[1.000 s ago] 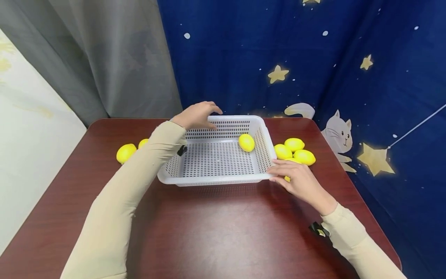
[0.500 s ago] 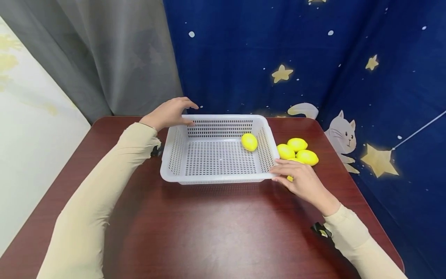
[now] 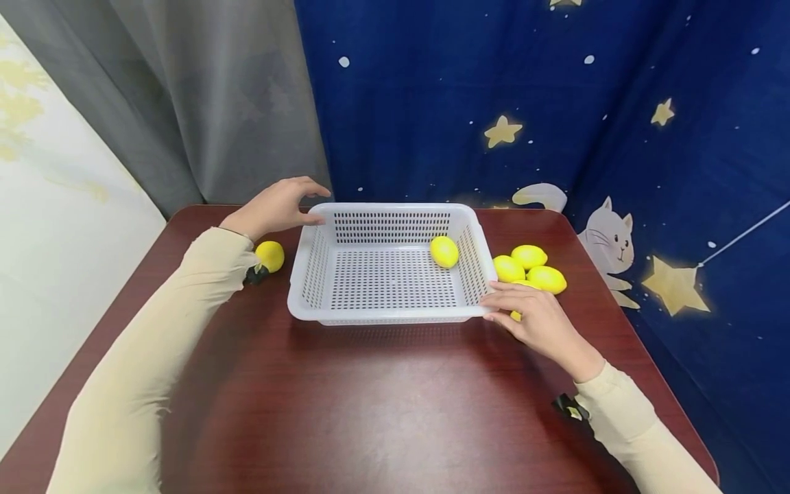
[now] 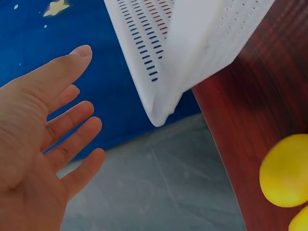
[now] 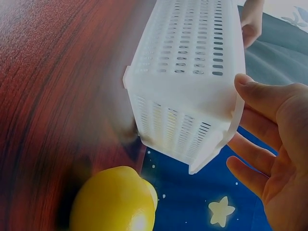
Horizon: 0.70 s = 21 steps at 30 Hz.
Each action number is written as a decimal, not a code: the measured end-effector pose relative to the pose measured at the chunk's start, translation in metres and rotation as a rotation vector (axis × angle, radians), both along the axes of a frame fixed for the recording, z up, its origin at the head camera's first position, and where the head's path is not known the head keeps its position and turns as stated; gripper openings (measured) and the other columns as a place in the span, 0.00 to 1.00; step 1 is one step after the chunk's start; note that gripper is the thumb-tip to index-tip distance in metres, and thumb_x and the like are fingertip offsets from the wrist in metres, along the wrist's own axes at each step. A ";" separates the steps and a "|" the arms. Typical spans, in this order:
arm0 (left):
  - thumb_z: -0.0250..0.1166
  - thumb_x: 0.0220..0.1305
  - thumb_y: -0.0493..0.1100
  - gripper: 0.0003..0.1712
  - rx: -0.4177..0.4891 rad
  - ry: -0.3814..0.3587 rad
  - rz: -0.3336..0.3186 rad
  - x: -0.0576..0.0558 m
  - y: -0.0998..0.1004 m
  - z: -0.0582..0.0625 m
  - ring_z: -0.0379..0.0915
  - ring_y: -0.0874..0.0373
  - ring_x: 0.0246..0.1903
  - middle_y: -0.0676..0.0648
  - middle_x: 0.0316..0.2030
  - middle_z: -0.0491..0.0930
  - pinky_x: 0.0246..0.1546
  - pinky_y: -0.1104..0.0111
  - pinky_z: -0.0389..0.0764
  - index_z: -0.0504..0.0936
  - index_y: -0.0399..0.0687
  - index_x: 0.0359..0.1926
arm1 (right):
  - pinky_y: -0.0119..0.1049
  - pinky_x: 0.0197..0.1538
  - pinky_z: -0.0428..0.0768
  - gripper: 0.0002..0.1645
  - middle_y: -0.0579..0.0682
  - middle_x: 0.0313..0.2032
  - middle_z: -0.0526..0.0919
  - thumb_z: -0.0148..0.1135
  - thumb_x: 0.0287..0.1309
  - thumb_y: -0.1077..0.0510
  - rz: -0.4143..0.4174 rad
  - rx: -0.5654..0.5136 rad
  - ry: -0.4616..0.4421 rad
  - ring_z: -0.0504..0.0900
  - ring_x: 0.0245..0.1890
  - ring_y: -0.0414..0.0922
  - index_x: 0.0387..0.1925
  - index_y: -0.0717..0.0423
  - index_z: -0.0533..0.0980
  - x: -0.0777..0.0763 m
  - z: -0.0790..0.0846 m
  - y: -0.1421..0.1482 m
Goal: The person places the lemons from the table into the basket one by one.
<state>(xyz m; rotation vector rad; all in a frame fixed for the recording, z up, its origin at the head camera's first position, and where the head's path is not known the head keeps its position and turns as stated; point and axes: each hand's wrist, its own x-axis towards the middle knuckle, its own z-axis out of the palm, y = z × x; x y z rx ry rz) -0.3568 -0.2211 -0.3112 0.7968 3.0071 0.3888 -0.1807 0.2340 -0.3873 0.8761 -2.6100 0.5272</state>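
A white perforated plastic basket (image 3: 389,314) sits on the table with one lemon (image 3: 444,252) inside, toward its right wall. My right hand (image 3: 533,322) grips the basket's rim at the near right corner; in the right wrist view the thumb lies on the outside and the fingers pass behind the rim. By the far left corner, my left hand (image 3: 274,206) is held with fingers spread and relaxed, holding nothing. The left wrist view shows a gap between that hand (image 4: 57,125) and the basket corner (image 4: 161,108).
Several lemons (image 3: 529,256) cluster on the table right of the basket, partly behind my right hand. Another lemon (image 3: 270,256) lies beside my left wrist, and the left wrist view shows a second at its edge. Curtains (image 3: 432,103) hang behind the dark red wooden table (image 3: 395,398).
My left hand has moved left from over the basket's far rim to beside its far left corner, uncovering the rim. My right hand keeps its grip, and the basket stays in place.
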 end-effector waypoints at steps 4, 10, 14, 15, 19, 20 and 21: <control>0.70 0.61 0.51 0.33 0.007 0.005 0.027 0.004 -0.013 -0.002 0.70 0.42 0.62 0.38 0.64 0.73 0.65 0.44 0.70 0.74 0.45 0.65 | 0.48 0.54 0.83 0.23 0.48 0.46 0.90 0.78 0.45 0.53 -0.002 -0.004 -0.002 0.85 0.55 0.51 0.46 0.52 0.86 0.000 0.000 0.001; 0.69 0.62 0.50 0.31 0.036 -0.004 0.033 0.009 -0.038 -0.015 0.71 0.41 0.60 0.37 0.62 0.75 0.65 0.44 0.70 0.75 0.43 0.64 | 0.47 0.54 0.83 0.23 0.48 0.46 0.90 0.78 0.45 0.53 -0.013 -0.003 -0.011 0.85 0.56 0.51 0.46 0.51 0.86 0.001 0.000 0.000; 0.68 0.62 0.50 0.31 0.047 -0.030 0.060 0.011 -0.055 -0.025 0.69 0.41 0.61 0.37 0.62 0.74 0.65 0.44 0.69 0.75 0.43 0.63 | 0.47 0.54 0.83 0.22 0.48 0.46 0.90 0.78 0.45 0.53 -0.016 -0.002 -0.011 0.85 0.56 0.50 0.46 0.51 0.86 0.001 0.000 0.000; 0.69 0.62 0.51 0.31 0.048 -0.036 0.066 0.012 -0.058 -0.028 0.69 0.41 0.61 0.37 0.62 0.74 0.65 0.44 0.69 0.75 0.43 0.63 | 0.47 0.54 0.83 0.22 0.48 0.46 0.90 0.78 0.45 0.53 -0.017 -0.002 -0.011 0.85 0.56 0.50 0.46 0.51 0.86 0.001 0.000 0.000; 0.69 0.61 0.49 0.30 0.031 -0.055 0.093 0.016 -0.070 -0.039 0.68 0.39 0.62 0.36 0.63 0.73 0.65 0.43 0.69 0.76 0.43 0.62 | 0.48 0.54 0.83 0.23 0.48 0.46 0.89 0.78 0.46 0.53 -0.020 -0.003 -0.016 0.84 0.56 0.51 0.47 0.51 0.86 0.001 0.000 0.000; 0.69 0.61 0.49 0.30 0.028 -0.061 0.098 0.017 -0.073 -0.042 0.68 0.39 0.62 0.35 0.63 0.73 0.66 0.42 0.68 0.76 0.43 0.62 | 0.48 0.54 0.82 0.23 0.48 0.46 0.89 0.78 0.46 0.53 -0.019 -0.003 -0.016 0.84 0.56 0.51 0.47 0.51 0.86 0.001 0.000 0.000; 0.69 0.61 0.49 0.30 0.028 -0.068 0.104 0.018 -0.075 -0.044 0.68 0.39 0.62 0.35 0.63 0.73 0.66 0.42 0.68 0.76 0.42 0.62 | 0.48 0.55 0.82 0.23 0.48 0.46 0.89 0.78 0.46 0.53 -0.019 -0.003 -0.016 0.84 0.56 0.51 0.47 0.51 0.86 0.001 -0.001 0.000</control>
